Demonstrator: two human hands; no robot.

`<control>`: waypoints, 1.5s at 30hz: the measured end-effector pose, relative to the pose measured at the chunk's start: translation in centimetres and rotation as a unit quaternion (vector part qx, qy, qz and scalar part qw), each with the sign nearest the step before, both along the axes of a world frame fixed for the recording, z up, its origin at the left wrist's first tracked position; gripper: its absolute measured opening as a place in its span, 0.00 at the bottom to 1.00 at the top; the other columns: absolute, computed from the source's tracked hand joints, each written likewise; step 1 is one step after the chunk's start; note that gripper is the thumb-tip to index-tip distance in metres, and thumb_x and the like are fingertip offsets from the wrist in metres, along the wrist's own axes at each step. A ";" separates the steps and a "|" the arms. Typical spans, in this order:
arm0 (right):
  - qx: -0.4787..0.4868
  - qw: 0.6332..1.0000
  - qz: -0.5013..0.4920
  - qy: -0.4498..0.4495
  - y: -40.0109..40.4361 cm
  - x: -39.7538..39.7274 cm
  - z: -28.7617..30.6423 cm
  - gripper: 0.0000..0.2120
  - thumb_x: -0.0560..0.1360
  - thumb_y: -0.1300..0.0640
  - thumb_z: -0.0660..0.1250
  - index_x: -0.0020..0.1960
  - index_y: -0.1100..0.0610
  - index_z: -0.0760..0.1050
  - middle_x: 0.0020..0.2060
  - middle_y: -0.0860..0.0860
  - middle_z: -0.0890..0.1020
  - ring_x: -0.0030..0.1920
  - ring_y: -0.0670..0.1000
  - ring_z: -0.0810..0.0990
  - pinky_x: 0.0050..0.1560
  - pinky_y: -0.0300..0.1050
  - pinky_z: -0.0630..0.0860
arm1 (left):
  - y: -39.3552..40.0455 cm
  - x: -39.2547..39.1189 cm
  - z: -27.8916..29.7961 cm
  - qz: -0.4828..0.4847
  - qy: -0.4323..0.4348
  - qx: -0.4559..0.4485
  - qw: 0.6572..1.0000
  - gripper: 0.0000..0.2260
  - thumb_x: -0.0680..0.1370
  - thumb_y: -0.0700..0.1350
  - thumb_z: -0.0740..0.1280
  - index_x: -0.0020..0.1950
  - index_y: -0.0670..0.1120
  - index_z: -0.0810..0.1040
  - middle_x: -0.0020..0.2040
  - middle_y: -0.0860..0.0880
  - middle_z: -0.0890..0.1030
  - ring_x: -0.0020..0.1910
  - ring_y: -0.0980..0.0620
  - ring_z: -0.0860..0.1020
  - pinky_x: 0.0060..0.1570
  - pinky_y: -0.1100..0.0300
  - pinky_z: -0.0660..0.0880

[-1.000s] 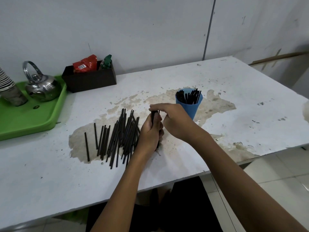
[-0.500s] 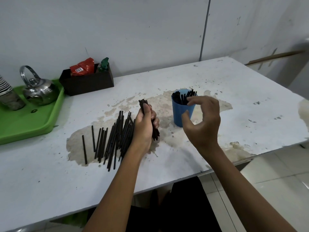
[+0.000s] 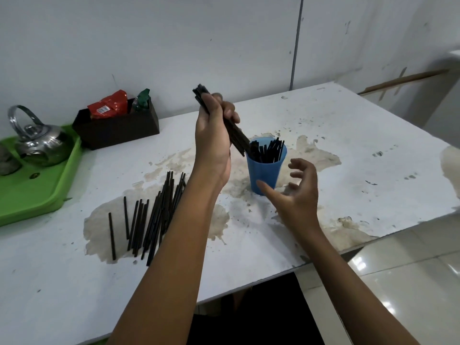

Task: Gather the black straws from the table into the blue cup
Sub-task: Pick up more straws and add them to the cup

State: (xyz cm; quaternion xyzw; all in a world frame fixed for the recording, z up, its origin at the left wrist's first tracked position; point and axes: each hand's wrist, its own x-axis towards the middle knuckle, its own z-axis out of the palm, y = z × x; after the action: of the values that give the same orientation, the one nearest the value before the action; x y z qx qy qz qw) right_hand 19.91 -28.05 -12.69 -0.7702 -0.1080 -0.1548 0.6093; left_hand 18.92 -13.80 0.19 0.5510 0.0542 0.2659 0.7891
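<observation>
My left hand (image 3: 214,138) grips a bundle of black straws (image 3: 237,136), tilted, its lower end at the left rim of the blue cup (image 3: 265,170). The cup stands upright on the stained white table (image 3: 348,135) and holds several black straws (image 3: 268,151). Just right of and in front of the cup, my right hand (image 3: 297,192) hovers with fingers spread, holding nothing; its thumb tip overlaps the cup's base in the view. Several loose black straws (image 3: 151,215) lie in a fan on the table, left of my left forearm.
A green tray (image 3: 37,195) with a steel kettle (image 3: 37,143) sits at the far left. Behind it stands a dark box (image 3: 117,128) holding red and green packets. The table's front edge (image 3: 273,272) runs near my forearms; tiled floor lies to the right.
My left hand has lifted the bundle up and rightward to the cup's rim. My right hand has dropped from above the cup to beside its base, fingers still apart.
</observation>
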 end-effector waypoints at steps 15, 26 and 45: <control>-0.048 0.999 0.018 -0.008 0.1 0.7 -0.6 0.27 0.67 0.46 0.77 0.61 0.52 0.72 0.56 0.45 0.77 0.55 0.48 0.75 0.52 0.48 0.76 | -4.3 1.7 -0.5 0.027 0.065 0.232 0.970 0.15 0.86 0.54 0.48 0.44 0.58 0.69 0.40 0.60 0.77 0.32 0.67 0.73 0.65 0.53 0.69; -0.065 0.998 0.019 -0.015 0.2 0.7 -0.7 0.27 0.68 0.44 0.76 0.62 0.50 0.71 0.56 0.42 0.76 0.55 0.47 0.75 0.53 0.50 0.75 | -4.8 1.0 -1.4 -0.008 0.178 0.369 0.912 0.16 0.85 0.58 0.47 0.60 0.58 0.74 0.45 0.57 0.71 0.59 0.56 0.67 0.70 0.48 0.60; -0.064 0.998 0.010 -0.015 -0.1 0.3 -0.4 0.25 0.67 0.44 0.77 0.59 0.53 0.75 0.53 0.44 0.79 0.51 0.48 0.76 0.48 0.45 0.76 | -2.2 0.1 -3.8 -0.042 0.207 0.324 0.922 0.24 0.75 0.68 0.61 0.67 0.59 0.76 0.76 0.58 0.64 0.78 0.52 0.59 0.75 0.47 0.60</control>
State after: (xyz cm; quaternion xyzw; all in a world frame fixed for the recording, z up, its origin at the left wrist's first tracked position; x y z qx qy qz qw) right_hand 20.25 -28.13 -13.09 -0.8041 -0.1344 -0.1527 0.5586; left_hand 19.06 -16.03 -3.63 0.8210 0.1042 0.1156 0.5493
